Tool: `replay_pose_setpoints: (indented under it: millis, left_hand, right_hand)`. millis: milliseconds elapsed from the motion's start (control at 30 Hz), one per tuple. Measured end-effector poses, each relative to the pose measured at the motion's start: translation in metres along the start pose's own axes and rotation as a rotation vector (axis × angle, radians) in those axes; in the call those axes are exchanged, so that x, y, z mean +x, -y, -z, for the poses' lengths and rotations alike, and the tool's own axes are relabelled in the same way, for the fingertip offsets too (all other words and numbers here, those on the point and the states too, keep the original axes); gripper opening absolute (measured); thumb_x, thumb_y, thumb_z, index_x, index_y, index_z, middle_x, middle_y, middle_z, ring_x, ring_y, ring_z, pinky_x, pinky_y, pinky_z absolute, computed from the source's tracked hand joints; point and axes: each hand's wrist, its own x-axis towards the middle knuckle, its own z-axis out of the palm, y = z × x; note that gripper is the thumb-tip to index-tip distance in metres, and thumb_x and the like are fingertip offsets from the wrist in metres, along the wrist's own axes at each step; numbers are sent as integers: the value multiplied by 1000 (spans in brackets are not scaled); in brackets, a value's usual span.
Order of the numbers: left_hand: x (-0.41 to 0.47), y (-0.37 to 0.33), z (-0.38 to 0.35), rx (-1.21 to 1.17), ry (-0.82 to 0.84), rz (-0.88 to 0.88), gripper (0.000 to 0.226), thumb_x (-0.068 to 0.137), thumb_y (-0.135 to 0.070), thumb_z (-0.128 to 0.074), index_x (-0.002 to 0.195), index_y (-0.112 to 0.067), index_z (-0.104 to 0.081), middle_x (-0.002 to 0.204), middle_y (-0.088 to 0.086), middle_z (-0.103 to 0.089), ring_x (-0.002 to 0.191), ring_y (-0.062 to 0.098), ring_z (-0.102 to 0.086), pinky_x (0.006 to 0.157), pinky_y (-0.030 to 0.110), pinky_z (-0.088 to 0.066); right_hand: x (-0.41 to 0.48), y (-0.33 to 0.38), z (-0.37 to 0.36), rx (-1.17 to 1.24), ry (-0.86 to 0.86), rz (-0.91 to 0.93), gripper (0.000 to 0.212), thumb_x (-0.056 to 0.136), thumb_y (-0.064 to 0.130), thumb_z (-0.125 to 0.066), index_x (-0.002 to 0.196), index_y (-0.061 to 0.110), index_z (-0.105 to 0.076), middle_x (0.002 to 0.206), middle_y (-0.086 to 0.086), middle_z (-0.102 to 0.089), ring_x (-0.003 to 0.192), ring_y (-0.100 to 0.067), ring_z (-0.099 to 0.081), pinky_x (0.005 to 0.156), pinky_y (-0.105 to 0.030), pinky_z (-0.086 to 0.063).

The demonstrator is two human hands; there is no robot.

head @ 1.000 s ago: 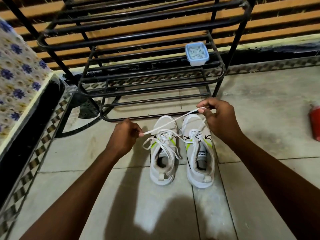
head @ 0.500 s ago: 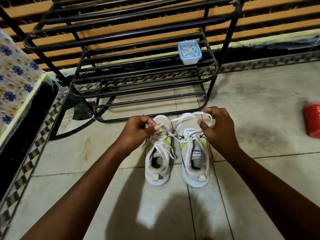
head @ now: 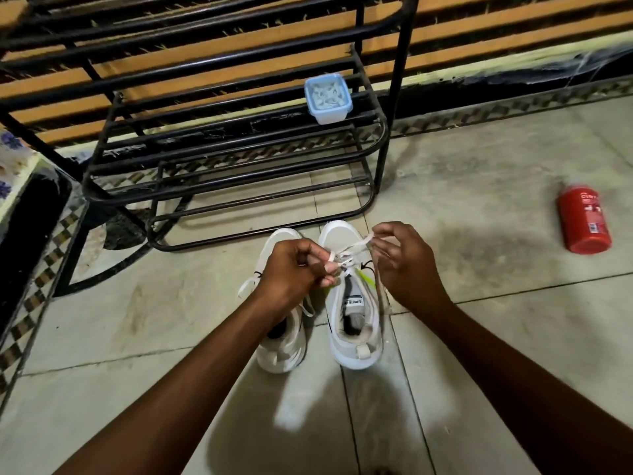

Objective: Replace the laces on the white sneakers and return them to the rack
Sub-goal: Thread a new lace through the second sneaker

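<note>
I logged the left hand (head: 291,269), fingers (head: 330,269) clamped on the flat white lace (head: 356,246); the right hand (head: 404,265) pinched its far end. The lace ran crosswise between them. The white fabric sneaker (head: 356,323) lay beneath, toe toward the black metal rack (head: 239,159). The left was nearer the eyelets.

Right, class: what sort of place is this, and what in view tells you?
Probably a home entryway or room corner, though I can't be sure: a black metal shoe rack stands there, and white sneakers sit before it on a tiled floor.

Glossy black metal rack (head: 239,159); matt cloth sneakers (head: 356,323).
</note>
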Motion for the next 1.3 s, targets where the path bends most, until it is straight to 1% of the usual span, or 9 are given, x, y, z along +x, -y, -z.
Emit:
replay_pose_setpoints:
  millis: [133,267,367,567,700,833,967,1200,1300]
  left_hand:
    - [5,7,-10,-42,-71,45,14,89,7,-74,96,14,-64,81,27,-69,76,40,-69,69,34,-64]
    - [5,12,-15,23,-94,66,11,87,4,-78,87,2,-67,76,20,-71,75,37,-75,82,47,-63]
    - [4,14,-18,106,-94,24,15,84,-2,-83,86,-2,-68,72,15,-72,71,33,-76,82,51,-62]
    - [1,18,-25,237,-116,-59,8,86,-4,-81,91,-6,-76,67,0,-65,67,21,-71,81,51,-63]
    - [-1,23,-25,373,-107,-118,6,90,-11,-78,85,-12,-74,68,2,-72,68,22,-73,73,43,-61]
    - [-1,28,-25,401,-132,-116,11,90,-16,-77,82,-18,-70,69,0,-73,66,17,-73,71,39,-61]
    - [-3,27,-27,485,-150,-149,10,90,-21,-77,81,-21,-71,74,-7,-73,73,9,-70,72,29,-55]
    - [-5,23,-33,606,-153,-186,9,88,-13,-77,83,-16,-70,81,-4,-71,76,6,-67,64,6,-42]
    - [-4,24,-34,615,-146,-175,11,87,-13,-76,80,-18,-69,78,-5,-70,74,6,-66,63,6,-42]
  right_hand:
    - [20,2,2,8,53,41,44,85,-15,-58,119,12,-61,121,-5,-58,96,-15,-71,85,-16,-53]
    - [1,-8,3,-236,15,104,24,75,-1,-77,92,14,-69,96,-1,-60,74,-11,-63,70,-21,-54]
    - [-30,-9,-2,-178,64,20,30,71,16,-85,88,19,-61,99,0,-51,82,-14,-64,71,-27,-58]
    - [-44,-8,-6,-109,65,-6,30,69,16,-86,90,17,-64,105,-1,-48,92,-11,-63,77,-25,-59]
    - [-43,-14,-8,-201,62,-2,28,69,25,-81,94,18,-70,109,0,-43,98,-13,-58,80,-24,-55]
    - [-42,-15,-8,-256,168,-11,56,69,28,-73,123,16,-67,119,3,-43,111,-13,-54,90,-27,-53]
    - [-34,-12,-8,-204,221,-70,68,67,24,-75,133,19,-59,122,6,-46,110,-9,-56,92,-29,-53]
    - [-36,-6,-8,-199,117,-100,26,77,18,-78,102,18,-73,97,7,-68,85,-6,-67,78,-33,-59]
    - [-35,-7,-6,-173,101,-174,18,81,14,-76,98,21,-73,91,10,-71,80,-2,-67,77,-22,-55]
